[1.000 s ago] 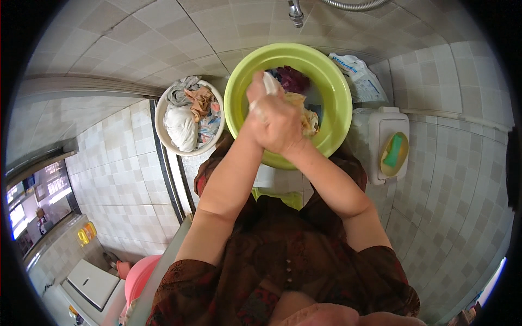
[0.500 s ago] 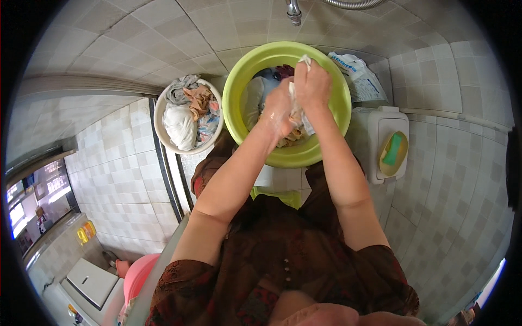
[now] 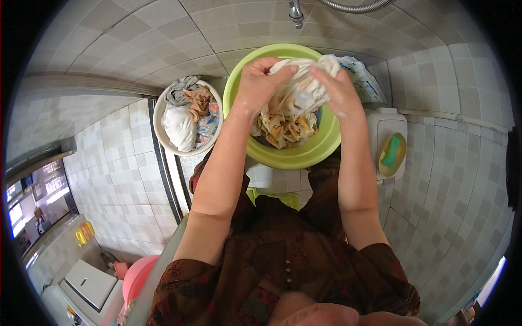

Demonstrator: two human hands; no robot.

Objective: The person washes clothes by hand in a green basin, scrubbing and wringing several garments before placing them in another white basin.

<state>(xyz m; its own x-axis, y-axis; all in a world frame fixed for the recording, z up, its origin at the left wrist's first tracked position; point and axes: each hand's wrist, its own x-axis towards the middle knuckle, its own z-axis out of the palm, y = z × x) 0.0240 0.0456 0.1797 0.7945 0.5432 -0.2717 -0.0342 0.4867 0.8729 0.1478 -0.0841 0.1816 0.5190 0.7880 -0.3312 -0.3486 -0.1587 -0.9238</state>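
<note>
Over the large lime-green basin [image 3: 293, 161], a wet white garment [image 3: 307, 76] is spread between my two hands. My left hand [image 3: 262, 86] grips its left edge, thumb on top and fingers tucked behind. On the other edge my right hand [image 3: 341, 91] has a similar hold, slightly blurred. Below the white part, patterned yellow-brown and white fabric [image 3: 285, 129] hangs down into the basin; whether it is the same piece I cannot tell. The cloth hides most of what lies inside the basin.
A smaller white basin [image 3: 158, 117] of crumpled clothes stands at the left. On the right, a yellow dish [image 3: 401, 160] with a green soap bar [image 3: 390, 149] sits on a white lidded bin [image 3: 375, 136]. Behind are a plastic bag [image 3: 361, 79] and a wall tap [image 3: 296, 16].
My hands, close together on a bunched, twisted white cloth before, have moved apart to either side. The garment is now opened out between them, its patterned part showing.
</note>
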